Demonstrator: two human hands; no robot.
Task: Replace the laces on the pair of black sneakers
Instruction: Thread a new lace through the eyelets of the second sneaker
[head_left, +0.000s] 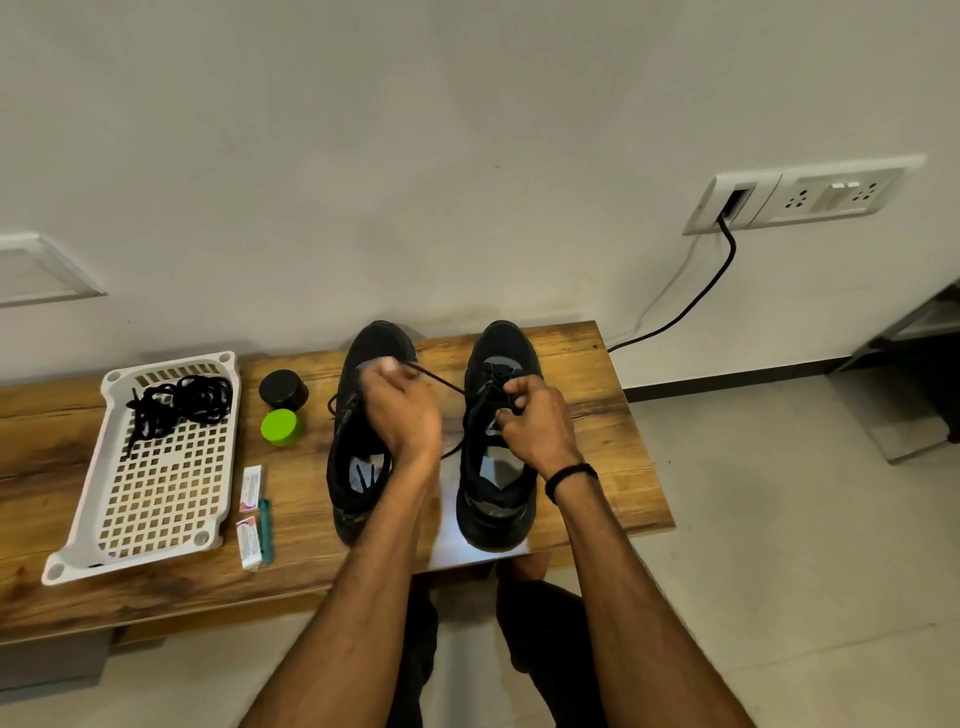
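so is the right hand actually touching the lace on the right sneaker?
Touching. Head view: the right hand curls its fingers round the lace over the tongue of the right sneaker, pinching it.

All-black left sneaker (382, 338) and right sneaker (501, 343), grey insoles (501, 467). Black lace (436, 382) too, plus black spare laces (176, 402) in a white grid-pattern tray (156, 499). One black tin (283, 389), one lime-green tub (280, 427). Brown wood-grain table (597, 415), white paper sheet (457, 540), teal pen (266, 530), black wristband (570, 477).
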